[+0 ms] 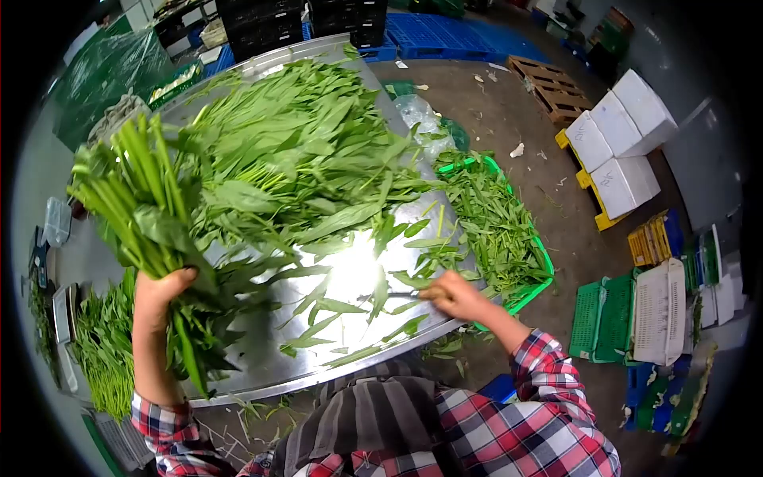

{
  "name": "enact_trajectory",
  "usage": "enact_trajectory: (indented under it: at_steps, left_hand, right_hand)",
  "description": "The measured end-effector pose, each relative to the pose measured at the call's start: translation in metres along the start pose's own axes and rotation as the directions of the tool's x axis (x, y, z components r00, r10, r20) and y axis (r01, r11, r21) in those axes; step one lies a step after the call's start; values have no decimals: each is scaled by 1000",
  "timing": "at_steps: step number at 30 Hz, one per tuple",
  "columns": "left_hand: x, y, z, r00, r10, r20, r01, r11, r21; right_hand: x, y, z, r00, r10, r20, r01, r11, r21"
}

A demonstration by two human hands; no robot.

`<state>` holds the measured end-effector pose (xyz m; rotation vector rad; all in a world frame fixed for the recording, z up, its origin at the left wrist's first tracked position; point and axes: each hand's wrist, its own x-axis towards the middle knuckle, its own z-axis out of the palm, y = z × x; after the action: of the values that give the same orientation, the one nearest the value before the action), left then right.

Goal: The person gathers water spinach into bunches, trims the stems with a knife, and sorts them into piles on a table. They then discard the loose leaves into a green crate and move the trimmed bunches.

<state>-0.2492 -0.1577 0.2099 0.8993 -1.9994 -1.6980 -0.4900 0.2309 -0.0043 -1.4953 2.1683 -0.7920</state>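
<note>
My left hand [163, 290] is closed round a thick bunch of leafy green vegetables [151, 215], raised over the left side of the metal table [266, 362], with its pale stems pointing up. At the table's right front, my right hand [451, 296] is closed on the handle of a small dark tool [397, 295], perhaps a knife; its far end is lost in glare. Loose leaves [322, 318] lie scattered between my hands. Behind them a large heap of the same greens [294, 151] covers the back of the table.
Right of the table stands a bright green crate [544, 278] full of leaves. More greens [107, 342] lie at the left. White boxes [624, 179], a wooden pallet [548, 87] and green baskets [602, 318] stand farther right; black crates [262, 24] and blue pallets [445, 36] are behind.
</note>
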Motion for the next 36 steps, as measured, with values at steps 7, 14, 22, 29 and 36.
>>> enact_trajectory:
  at_steps: [7,14,22,29,36]
  left_hand:
    - [26,3,56,998,-32,53,13,944,331]
    - [49,-41,160,923,-102,371,-114,848,517]
    - [103,-145,340,902,-220,372,-316,252,915]
    - [114,-125,355,858,-432,277,-208,200,957]
    - [112,-118,358,857,-416,305,-267,147,952]
  right_hand:
    - [47,-30,64,979,-33,199,39,999,-26]
    - [-18,118,-16,745,519,-420,-581,814,-25]
    - [-81,122,-66,556,831,-23,-240,187,953]
    - [-67,109,-64,756,630,-179,-321,595,737]
    - [2,98,-60,918,320,-236,-243,921,306]
